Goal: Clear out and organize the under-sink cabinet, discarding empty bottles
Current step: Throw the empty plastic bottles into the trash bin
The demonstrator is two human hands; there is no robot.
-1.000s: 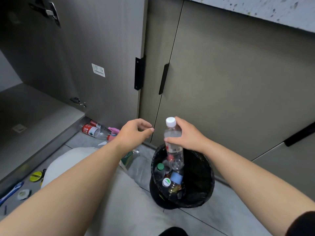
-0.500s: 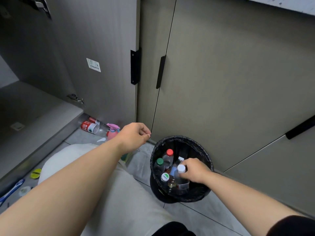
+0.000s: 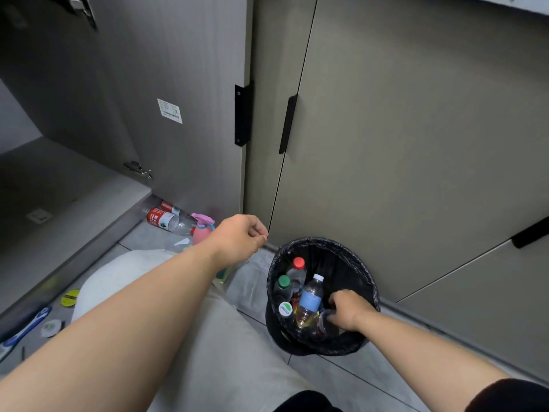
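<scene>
black bin [image 3: 326,242] holding several capped bottles [image 3: 309,301]; right hand [image 3: 349,312] down among them, fingers curled, grip unclear. left hand [image 3: 237,237] loosely curled, empty. red-label bottles [image 3: 160,218] and pink sprayer [image 3: 202,230] yet to sort, on floor [image 3: 341,379]: seemingly midway.

Sticker [image 3: 169,110] print too small to read, blue brush [image 3: 26,327] cut by left edge, fingertips of right hand [image 3: 349,312] hidden (among bottles [image 3: 309,298])
</scene>
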